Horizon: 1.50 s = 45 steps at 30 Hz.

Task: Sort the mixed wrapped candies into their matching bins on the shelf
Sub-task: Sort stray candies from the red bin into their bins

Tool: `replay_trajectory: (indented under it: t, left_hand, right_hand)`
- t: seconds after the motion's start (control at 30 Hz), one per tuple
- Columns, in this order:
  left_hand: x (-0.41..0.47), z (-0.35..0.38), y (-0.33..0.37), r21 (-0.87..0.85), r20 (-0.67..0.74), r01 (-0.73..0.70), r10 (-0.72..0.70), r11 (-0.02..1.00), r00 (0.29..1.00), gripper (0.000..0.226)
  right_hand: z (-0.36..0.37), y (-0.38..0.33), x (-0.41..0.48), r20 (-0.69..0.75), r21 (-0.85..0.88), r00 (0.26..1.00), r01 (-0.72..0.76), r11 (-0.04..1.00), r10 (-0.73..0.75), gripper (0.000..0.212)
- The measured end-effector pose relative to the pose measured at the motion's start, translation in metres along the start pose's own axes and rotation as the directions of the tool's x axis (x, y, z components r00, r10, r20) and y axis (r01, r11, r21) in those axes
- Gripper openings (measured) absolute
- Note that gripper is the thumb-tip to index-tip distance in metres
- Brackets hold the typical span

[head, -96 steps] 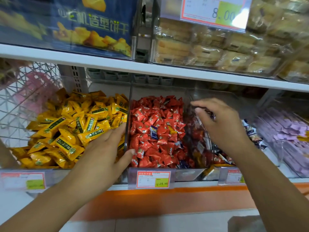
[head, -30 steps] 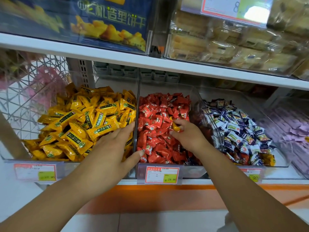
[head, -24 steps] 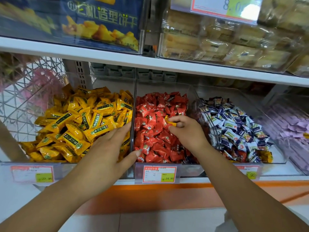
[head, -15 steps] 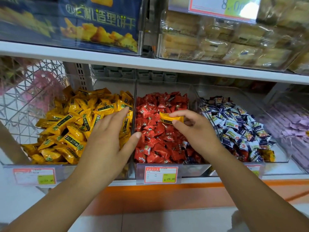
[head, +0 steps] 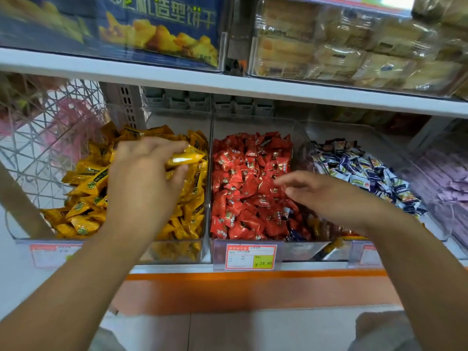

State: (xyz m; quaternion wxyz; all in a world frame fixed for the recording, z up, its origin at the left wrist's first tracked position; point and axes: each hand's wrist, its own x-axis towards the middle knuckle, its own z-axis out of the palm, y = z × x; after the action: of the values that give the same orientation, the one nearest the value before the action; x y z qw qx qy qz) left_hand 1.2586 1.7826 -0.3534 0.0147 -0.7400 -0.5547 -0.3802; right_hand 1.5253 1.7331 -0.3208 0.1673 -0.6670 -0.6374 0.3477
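Note:
Three clear bins sit side by side on the shelf. The left bin [head: 174, 252] holds yellow candies, the middle bin [head: 301, 249] red ones, the right bin [head: 430, 224] blue-and-white ones. My left hand [head: 144, 181] hovers over the yellow pile and pinches a single yellow candy [head: 186, 158] between thumb and fingers. My right hand [head: 329, 196] hangs over the red candies with fingers loosely spread, holding nothing. A few dark blue and yellow wrappers lie among the red candies near the front right of the middle bin.
An upper shelf board [head: 228, 84] overhangs the bins, carrying a blue biscuit box [head: 157, 26] and clear packs of pastries [head: 354, 46]. A white wire basket [head: 45, 138] stands at the left. Purple wrapped sweets [head: 450, 178] fill a bin at far right. Price tags [head: 250, 257] front the bins.
The yellow candy passed from my right hand to my left. My left hand rose off the divider and carried it over the yellow bin. My right hand opened above the red candies.

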Motion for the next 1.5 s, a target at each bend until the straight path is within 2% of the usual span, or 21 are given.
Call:
replay_trajectory:
  t: [0.07, 0.13, 0.2, 0.27, 0.33, 0.47, 0.63, 0.77, 1.0, 1.1, 1.17, 1.23, 1.3, 1.4, 1.43, 1.5]
  left_hand:
    - [0.001, -0.002, -0.010, 0.080, 0.040, 0.015, -0.018, 0.997, 0.999, 0.047]
    - [-0.007, -0.001, -0.002, -0.009, 0.138, -0.072, 0.072, 0.997, 0.988, 0.054]
    - [-0.021, 0.004, 0.010, -0.125, 0.306, -0.143, 0.175, 0.982, 0.936, 0.067]
    - [-0.034, 0.014, 0.011, -0.203, 0.410, -0.138, 0.212, 0.969, 0.887, 0.078]
    - [-0.038, 0.019, 0.006, -0.222, 0.439, -0.133, 0.221, 0.966, 0.871, 0.083]
    - [-0.040, 0.019, 0.000, -0.215, 0.444, -0.093, 0.182, 0.972, 0.877, 0.092]
    - [-0.043, 0.015, 0.001, -0.203, 0.463, -0.069, 0.157, 0.977, 0.872, 0.096]
    - [-0.042, 0.014, 0.004, -0.201, 0.476, -0.048, 0.140, 0.978, 0.868, 0.095]
    - [-0.040, 0.012, 0.006, -0.210, 0.532, -0.015, 0.126, 0.978, 0.837, 0.090]
    - [-0.040, 0.010, 0.006, -0.224, 0.537, -0.001, 0.124, 0.975, 0.834, 0.091]
    - [-0.040, 0.010, 0.007, -0.231, 0.538, 0.006, 0.122, 0.973, 0.834, 0.091]
    - [-0.040, 0.009, 0.007, -0.229, 0.535, 0.013, 0.115, 0.973, 0.837, 0.091]
    - [-0.040, 0.008, 0.008, -0.226, 0.535, 0.016, 0.110, 0.974, 0.838, 0.089]
    - [-0.040, 0.008, 0.009, -0.222, 0.538, 0.022, 0.104, 0.975, 0.836, 0.087]
    - [-0.040, 0.008, 0.009, -0.219, 0.537, 0.018, 0.105, 0.976, 0.837, 0.086]
    - [-0.040, 0.009, 0.008, -0.218, 0.536, 0.013, 0.109, 0.976, 0.837, 0.086]
  right_hand:
    - [0.000, 0.001, 0.002, 0.050, -0.067, 0.996, -0.073, 0.995, 0.077, 0.027]
    - [0.007, -0.002, 0.008, 0.086, -0.240, 0.987, -0.114, 0.964, 0.138, 0.037]
    - [0.011, -0.005, 0.014, 0.148, -0.403, 0.967, -0.132, 0.906, 0.207, 0.059]
    - [0.014, -0.008, 0.019, 0.215, -0.481, 0.935, -0.148, 0.864, 0.280, 0.084]
    - [0.018, -0.007, 0.026, 0.253, -0.542, 0.915, -0.135, 0.829, 0.315, 0.098]
    - [0.027, 0.001, 0.038, 0.258, -0.563, 0.905, -0.144, 0.814, 0.339, 0.109]
    - [0.029, 0.015, 0.040, 0.300, -0.349, 0.905, -0.189, 0.918, 0.300, 0.117]
    - [0.041, 0.027, 0.043, 0.341, -0.201, 0.899, -0.215, 0.956, 0.274, 0.119]
    - [0.048, 0.026, 0.039, 0.258, -0.133, 0.945, -0.173, 0.976, 0.203, 0.093]
    - [0.047, 0.029, 0.039, 0.211, -0.014, 0.959, -0.189, 0.982, 0.187, 0.061]
    - [0.045, 0.030, 0.038, 0.185, 0.104, 0.966, -0.202, 0.974, 0.181, 0.044]
    - [0.045, 0.031, 0.040, 0.145, 0.209, 0.971, -0.216, 0.954, 0.189, 0.043]
    - [0.045, 0.028, 0.046, 0.091, 0.309, 0.977, -0.212, 0.927, 0.193, 0.050]
    - [0.039, 0.020, 0.054, -0.001, 0.407, 0.977, -0.196, 0.892, 0.215, 0.074]
    - [0.036, 0.019, 0.058, -0.029, 0.453, 0.977, -0.176, 0.874, 0.211, 0.069]
    - [0.027, 0.011, 0.063, -0.078, 0.558, 0.979, -0.115, 0.822, 0.190, 0.044]
